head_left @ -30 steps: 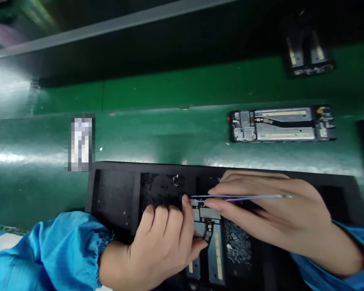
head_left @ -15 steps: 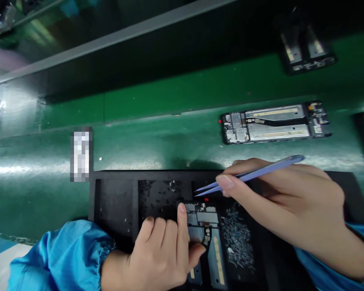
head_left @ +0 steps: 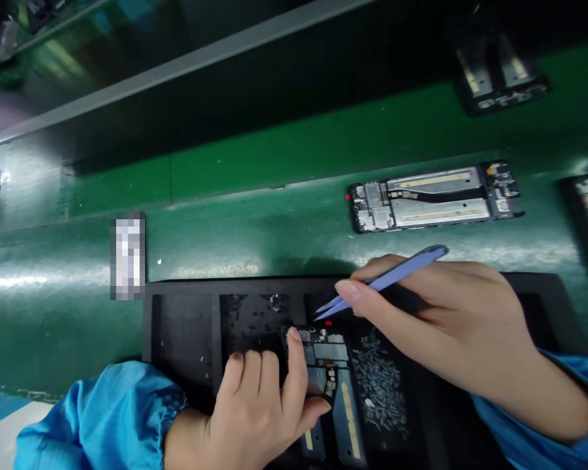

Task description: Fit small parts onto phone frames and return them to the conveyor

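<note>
My left hand (head_left: 264, 408) lies over an opened phone (head_left: 329, 372). Its index fingertip presses on the phone's upper left corner, the thumb rests across the body, and the other fingers are curled. A pair of purple tweezers (head_left: 396, 274) is pinched in my right hand (head_left: 436, 313). Their dark tips are close together, just above the phone's top edge, near a small red tab (head_left: 328, 323). I cannot make out anything between the tips. Under the phone is a black compartment tray (head_left: 183, 287).
Many small screw-like parts (head_left: 382, 385) fill the tray compartment right of the phone; small dark pieces (head_left: 235, 313) lie in one to its left. Beyond the tray, another opened phone (head_left: 436, 202) lies on the green table (head_left: 235, 228). A blurred-out white item (head_left: 128, 254) sits at left.
The tweezers' tips have drawn closer together, and my right hand has shifted a little left. My left hand still presses on the phone. The whole view has shifted slightly.
</note>
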`<state>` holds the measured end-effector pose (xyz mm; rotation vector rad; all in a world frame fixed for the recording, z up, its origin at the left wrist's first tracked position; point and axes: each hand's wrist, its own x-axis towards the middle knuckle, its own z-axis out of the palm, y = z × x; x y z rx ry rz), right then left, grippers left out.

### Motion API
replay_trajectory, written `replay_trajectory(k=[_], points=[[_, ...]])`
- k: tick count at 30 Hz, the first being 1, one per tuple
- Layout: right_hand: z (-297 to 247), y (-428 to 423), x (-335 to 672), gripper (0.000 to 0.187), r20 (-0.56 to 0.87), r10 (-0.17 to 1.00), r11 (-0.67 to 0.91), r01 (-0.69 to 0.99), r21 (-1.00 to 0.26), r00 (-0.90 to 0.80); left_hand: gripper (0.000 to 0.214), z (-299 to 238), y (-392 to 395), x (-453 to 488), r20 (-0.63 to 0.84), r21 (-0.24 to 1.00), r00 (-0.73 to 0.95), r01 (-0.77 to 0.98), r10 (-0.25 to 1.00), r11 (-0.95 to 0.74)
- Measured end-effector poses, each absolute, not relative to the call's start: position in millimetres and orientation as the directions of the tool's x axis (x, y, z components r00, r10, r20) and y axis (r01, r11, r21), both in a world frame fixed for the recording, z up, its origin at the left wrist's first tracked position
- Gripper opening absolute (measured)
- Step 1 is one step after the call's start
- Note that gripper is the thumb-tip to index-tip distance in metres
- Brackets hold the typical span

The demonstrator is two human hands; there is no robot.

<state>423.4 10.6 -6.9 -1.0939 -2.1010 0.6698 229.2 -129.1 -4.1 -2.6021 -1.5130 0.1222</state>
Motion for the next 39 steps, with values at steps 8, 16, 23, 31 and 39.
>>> replay_trajectory(k=[8,16,23,31,39], points=[[-6,11,425,0.033,0.307,0.846,0.513,0.51,-0.69,-0.435,0.056,-4,-129,231,0.086,-0.117,0.53,0.846,0.844,-0.52],[-10,13,419,0.03,0.263,0.883,0.443,0.511,-0.736,-0.388,0.052,-1,-120,230,0.106,-0.079,0.535,0.845,0.838,-0.529],[-12,21,418,0.028,-0.002,0.998,0.009,0.181,-0.984,-0.061,0.009,20,-163,219,0.284,0.299,0.424,0.813,0.86,-0.5],[-14,33,411,0.032,0.062,0.996,0.065,-0.052,-0.997,0.057,0.103,-32,-206,316,0.169,0.481,-0.235,0.867,0.957,0.128],[-7,-20,477,0.031,0.118,0.982,0.13,0.075,-0.989,-0.148,0.107,-4,-167,267,0.158,0.699,-0.289,0.708,0.944,0.1]])
